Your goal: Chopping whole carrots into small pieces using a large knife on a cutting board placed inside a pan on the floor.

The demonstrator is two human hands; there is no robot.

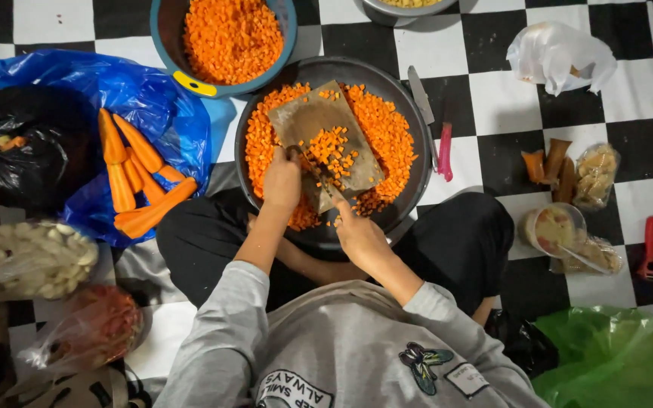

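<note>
A small wooden cutting board (319, 121) lies tilted across a wide dark basin (409, 125) full of diced carrot (387, 128). My left hand (282, 181) presses carrot strips on the board's near edge. My right hand (356, 230) grips a knife (325, 181) whose blade meets those strips. A small heap of carrot cubes (334, 147) rests on the board. Whole peeled carrots (137, 177) lie on a blue plastic bag (145, 98) to my left.
A blue tub (162, 38) of diced carrot stands behind the basin. A second knife with a pink handle (441, 147) lies right of it. Bags of food, a black bag (16, 143), a red peeler (651, 249) and a green bag (621, 359) lie around on the checkered floor.
</note>
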